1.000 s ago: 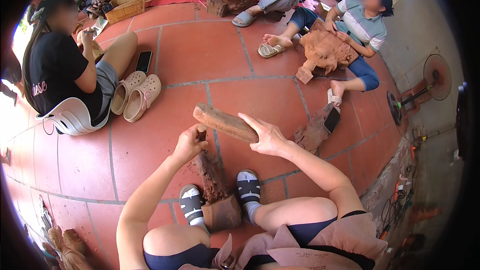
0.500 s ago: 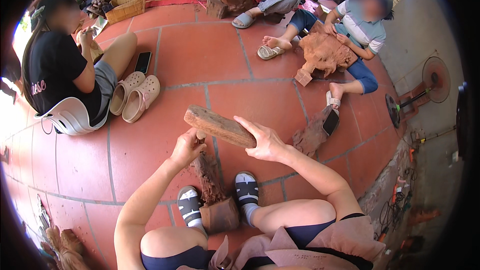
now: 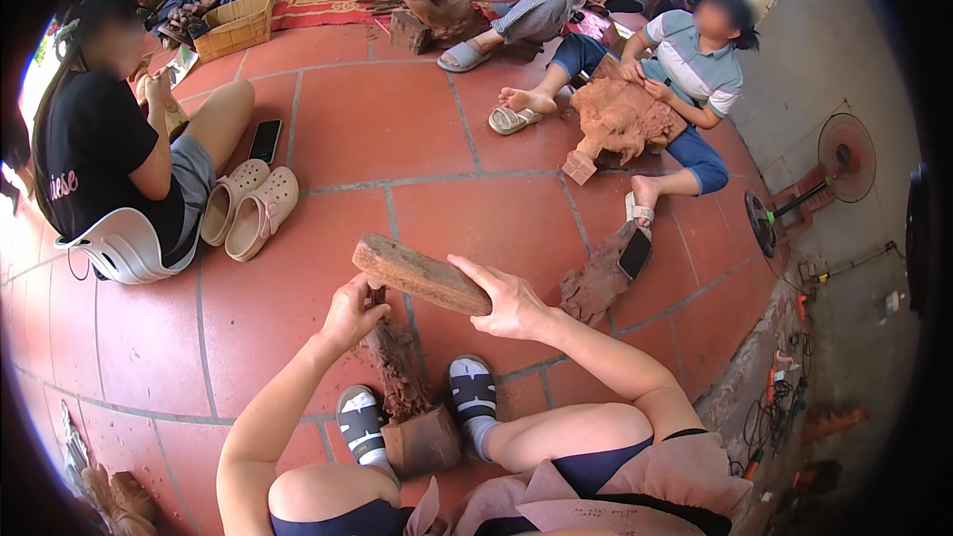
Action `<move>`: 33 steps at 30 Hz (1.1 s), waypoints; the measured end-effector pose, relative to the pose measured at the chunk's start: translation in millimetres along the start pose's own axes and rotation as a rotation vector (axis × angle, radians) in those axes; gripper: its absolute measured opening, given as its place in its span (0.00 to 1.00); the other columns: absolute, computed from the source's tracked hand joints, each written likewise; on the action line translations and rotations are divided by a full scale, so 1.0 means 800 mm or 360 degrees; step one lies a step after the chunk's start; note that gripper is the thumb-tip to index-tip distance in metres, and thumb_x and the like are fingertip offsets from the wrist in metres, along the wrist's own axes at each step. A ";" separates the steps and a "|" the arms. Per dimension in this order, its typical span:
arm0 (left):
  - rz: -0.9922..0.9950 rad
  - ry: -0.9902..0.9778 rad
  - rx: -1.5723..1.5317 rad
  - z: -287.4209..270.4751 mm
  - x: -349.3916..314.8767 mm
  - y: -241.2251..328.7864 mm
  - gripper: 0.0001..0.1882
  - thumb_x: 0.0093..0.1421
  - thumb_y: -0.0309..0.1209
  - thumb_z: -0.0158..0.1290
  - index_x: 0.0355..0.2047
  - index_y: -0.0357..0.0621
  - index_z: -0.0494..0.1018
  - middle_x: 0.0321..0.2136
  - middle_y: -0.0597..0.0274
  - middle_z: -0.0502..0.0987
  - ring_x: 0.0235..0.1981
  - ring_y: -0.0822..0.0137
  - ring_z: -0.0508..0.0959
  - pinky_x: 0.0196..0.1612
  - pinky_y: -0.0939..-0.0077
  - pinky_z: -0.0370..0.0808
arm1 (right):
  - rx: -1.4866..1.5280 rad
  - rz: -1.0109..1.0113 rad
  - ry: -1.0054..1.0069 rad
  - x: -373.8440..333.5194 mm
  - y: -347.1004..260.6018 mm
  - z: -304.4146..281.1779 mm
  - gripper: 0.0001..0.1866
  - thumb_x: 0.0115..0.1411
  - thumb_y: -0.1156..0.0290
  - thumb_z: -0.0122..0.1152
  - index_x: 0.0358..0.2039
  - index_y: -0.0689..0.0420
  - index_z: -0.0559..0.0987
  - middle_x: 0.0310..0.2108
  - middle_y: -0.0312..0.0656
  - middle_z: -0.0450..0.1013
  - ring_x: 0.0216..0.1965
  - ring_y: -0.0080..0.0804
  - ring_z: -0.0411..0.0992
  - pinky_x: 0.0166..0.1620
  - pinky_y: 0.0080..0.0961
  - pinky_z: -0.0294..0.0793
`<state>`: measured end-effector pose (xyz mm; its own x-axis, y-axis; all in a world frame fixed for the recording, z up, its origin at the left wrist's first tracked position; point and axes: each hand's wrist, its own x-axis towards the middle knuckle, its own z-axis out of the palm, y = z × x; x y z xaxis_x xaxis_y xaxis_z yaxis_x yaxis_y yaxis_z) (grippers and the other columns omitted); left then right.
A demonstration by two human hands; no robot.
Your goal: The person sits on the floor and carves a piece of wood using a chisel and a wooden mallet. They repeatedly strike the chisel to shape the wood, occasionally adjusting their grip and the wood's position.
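My right hand [image 3: 509, 300] is wrapped round one end of a long, worn wooden mallet block [image 3: 422, 273], its far end slanting up to the left. Under that end, my left hand [image 3: 349, 316] is closed on a chisel [image 3: 377, 295], whose top lies right beneath the mallet; its blade is hidden. Below the left hand stands a rough, reddish-brown wood carving [image 3: 399, 367], tilted, its lower end at a squared wooden block [image 3: 423, 442]. That block sits on the floor between my sandalled feet.
A dark wood piece [image 3: 593, 283] with a phone [image 3: 635, 252] on it lies to the right. A person with a large carving [image 3: 620, 119] sits beyond. Pink clogs [image 3: 260, 208] and a seated person are at left. A fan [image 3: 847, 159] and cables [image 3: 769, 427] are along the right wall.
The mallet's far end has come down over the chisel's top, which showed below it before. The whole view has shifted slightly, moving the surroundings a little left.
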<state>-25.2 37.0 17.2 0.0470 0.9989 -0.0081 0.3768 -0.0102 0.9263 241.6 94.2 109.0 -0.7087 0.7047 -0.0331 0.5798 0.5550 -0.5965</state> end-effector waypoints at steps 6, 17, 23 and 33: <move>-0.0051 -0.0008 0.0151 0.005 0.003 -0.003 0.17 0.47 0.18 0.60 0.38 0.39 0.70 0.29 0.61 0.73 0.32 0.68 0.76 0.39 0.71 0.76 | 0.0043 0.0013 -0.0013 -0.002 0.012 0.013 0.46 0.42 0.77 0.61 0.65 0.46 0.56 0.52 0.53 0.68 0.49 0.54 0.70 0.51 0.40 0.72; -0.0425 0.0207 -0.0636 -0.025 -0.002 -0.027 0.18 0.57 0.22 0.54 0.46 0.34 0.64 0.31 0.58 0.74 0.31 0.65 0.80 0.30 0.73 0.81 | 0.0504 0.0434 0.0228 -0.028 0.059 0.049 0.39 0.38 0.69 0.67 0.54 0.60 0.66 0.43 0.49 0.74 0.45 0.40 0.73 0.49 0.32 0.71; -0.0472 0.0305 -0.0847 -0.036 0.001 -0.037 0.18 0.60 0.25 0.53 0.48 0.35 0.63 0.32 0.59 0.72 0.31 0.67 0.79 0.31 0.70 0.82 | 0.1398 0.0583 0.0494 -0.011 0.071 0.046 0.27 0.36 0.85 0.66 0.40 0.57 0.71 0.33 0.35 0.72 0.37 0.24 0.73 0.39 0.26 0.76; -0.0620 0.0456 -0.1195 -0.047 -0.006 -0.038 0.14 0.57 0.20 0.53 0.44 0.41 0.66 0.33 0.60 0.72 0.35 0.65 0.78 0.39 0.64 0.82 | 0.1603 0.0594 0.0490 -0.030 0.100 0.063 0.24 0.35 0.87 0.67 0.38 0.59 0.76 0.37 0.36 0.73 0.41 0.27 0.72 0.44 0.27 0.73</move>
<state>-71.6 34.6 3.7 -0.2289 0.8993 -0.3726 -0.3923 0.2652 0.8808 284.5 99.5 21.8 -0.3475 0.9093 -0.2288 0.0457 -0.2273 -0.9728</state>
